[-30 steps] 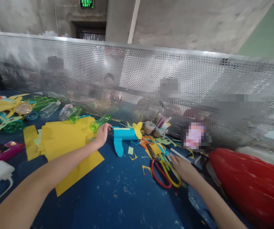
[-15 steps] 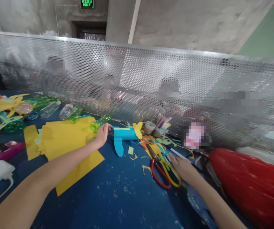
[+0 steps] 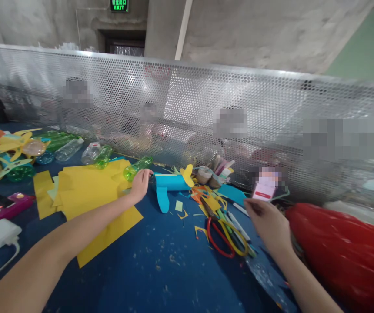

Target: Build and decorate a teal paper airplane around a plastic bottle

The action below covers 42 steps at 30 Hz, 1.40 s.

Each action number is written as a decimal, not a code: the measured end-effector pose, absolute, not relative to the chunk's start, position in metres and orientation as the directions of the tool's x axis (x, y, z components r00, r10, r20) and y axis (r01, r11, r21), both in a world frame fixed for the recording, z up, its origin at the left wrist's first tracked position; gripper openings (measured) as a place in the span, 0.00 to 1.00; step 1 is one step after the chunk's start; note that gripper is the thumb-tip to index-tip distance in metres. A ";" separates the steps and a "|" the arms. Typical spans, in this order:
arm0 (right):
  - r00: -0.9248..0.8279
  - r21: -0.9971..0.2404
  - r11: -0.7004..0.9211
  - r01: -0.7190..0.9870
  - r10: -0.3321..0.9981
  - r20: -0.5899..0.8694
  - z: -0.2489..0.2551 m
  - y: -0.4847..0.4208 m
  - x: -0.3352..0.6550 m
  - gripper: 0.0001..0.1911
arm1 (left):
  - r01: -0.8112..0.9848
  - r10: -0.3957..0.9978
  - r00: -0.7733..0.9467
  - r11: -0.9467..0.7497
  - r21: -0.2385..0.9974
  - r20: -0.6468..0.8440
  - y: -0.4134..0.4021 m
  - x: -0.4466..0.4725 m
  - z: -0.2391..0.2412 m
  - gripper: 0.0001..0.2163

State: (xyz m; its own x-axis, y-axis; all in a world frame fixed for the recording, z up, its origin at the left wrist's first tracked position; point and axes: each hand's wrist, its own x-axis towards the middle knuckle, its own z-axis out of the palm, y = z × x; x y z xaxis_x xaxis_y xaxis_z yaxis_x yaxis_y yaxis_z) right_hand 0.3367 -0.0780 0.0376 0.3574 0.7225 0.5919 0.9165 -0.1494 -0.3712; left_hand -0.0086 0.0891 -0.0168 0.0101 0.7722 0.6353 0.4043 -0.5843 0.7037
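A bottle craft wrapped in blue paper (image 3: 172,182) lies on the table, with a yellow paper tail at its right end and a blue paper fin (image 3: 163,201) hanging toward me. My left hand (image 3: 140,186) is closed around its dark left end. Above the scraps, my right hand (image 3: 270,224) pinches the tip of a rounded blue paper cutout (image 3: 232,192). Red-handled scissors (image 3: 218,239) and yellow-handled scissors (image 3: 239,245) lie below and left of that hand, among paper strips and white pens (image 3: 239,226).
Yellow paper sheets (image 3: 89,187) spread under my left forearm. Plastic bottles (image 3: 68,150) line the back left. A perforated metal screen (image 3: 187,100) bounds the far edge. A phone (image 3: 264,184) stands beyond my right hand, near a red bag (image 3: 343,248). A purple power strip (image 3: 17,204) lies left.
My right hand has risen from the scrap pile and moved right, now with the blue cutout in its fingers. The left hand and bottle craft have hardly moved.
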 end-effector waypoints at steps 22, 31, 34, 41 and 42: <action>0.108 -0.990 0.096 0.103 0.988 0.107 0.037 -0.093 0.221 0.30 | 0.195 0.539 0.448 -0.837 0.511 0.713 0.027 0.012 0.023 0.13; 0.138 -0.974 0.071 0.215 0.985 0.103 0.034 -0.089 0.223 0.29 | -0.331 0.861 0.508 0.169 0.929 0.025 -0.013 0.041 0.019 0.19; 0.083 -0.967 -0.031 0.254 0.997 -0.010 0.028 -0.091 0.220 0.29 | -0.299 0.867 0.498 0.151 0.942 0.019 -0.016 0.033 0.010 0.21; -0.170 -0.908 -0.310 0.282 0.915 -0.365 0.032 -0.109 0.197 0.25 | -0.271 0.848 0.528 0.108 0.956 0.054 -0.021 0.022 -0.001 0.25; -0.163 -0.906 -0.316 0.280 0.915 -0.369 0.033 -0.111 0.195 0.25 | -0.275 0.840 0.539 0.113 0.955 0.056 -0.022 0.022 -0.002 0.27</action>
